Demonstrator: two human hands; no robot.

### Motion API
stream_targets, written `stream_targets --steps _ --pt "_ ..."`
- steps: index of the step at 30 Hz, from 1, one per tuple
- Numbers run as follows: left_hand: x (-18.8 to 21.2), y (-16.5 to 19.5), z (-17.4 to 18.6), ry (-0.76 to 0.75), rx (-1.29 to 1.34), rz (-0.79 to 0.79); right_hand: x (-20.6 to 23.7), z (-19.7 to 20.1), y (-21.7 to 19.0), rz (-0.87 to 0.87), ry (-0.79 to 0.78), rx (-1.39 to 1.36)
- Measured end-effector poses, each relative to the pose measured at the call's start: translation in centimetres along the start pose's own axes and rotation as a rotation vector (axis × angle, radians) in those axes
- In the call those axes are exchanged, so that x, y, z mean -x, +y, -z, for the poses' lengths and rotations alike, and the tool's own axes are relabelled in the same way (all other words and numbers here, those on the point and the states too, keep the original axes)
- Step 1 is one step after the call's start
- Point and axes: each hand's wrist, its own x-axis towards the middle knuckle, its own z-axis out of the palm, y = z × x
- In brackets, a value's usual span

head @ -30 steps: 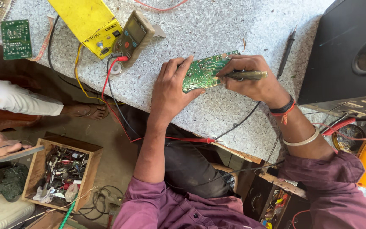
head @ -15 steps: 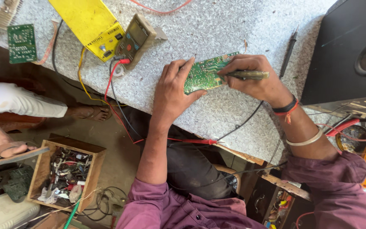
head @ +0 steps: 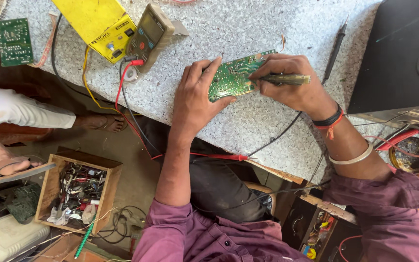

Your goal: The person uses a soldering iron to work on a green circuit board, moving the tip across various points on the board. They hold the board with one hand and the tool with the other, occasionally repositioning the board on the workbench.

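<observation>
- Where the speckled grey worktop meets its near edge, a green circuit board is propped, tilted up between two hands.
- Judged thin, light and stiff, the board is likely brittle at its solder joints; it is best gripped by the bare edges, never the components.
- It is steadied by the left hand, fingers spread along its left edge.
- The right hand is closed on a pen-like probe, whose tip is laid on the board.
- Small pale components are seen dotted over the green face.
</observation>
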Motion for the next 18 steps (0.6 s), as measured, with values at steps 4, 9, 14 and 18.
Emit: stream_targets --steps 4,9,14,18 --pt "0.7 0.0 0.3 0.004 -0.001 -0.001 0.2 -0.3 -0.5 0.068 -0.015 -0.002" --pt "1.3 0.1 0.4 0.011 0.005 -0.001 0.8 -0.8 -1.0 0.002 0.010 0.002" --pt "1.9 0.1 0.5 0.019 -0.001 -0.014 1.1 -1.1 -1.4 0.082 -0.006 0.006" --pt "2.2 0.3 0.6 0.014 0.009 -0.003 1.2 -0.9 -1.4 0.050 -0.047 0.018"
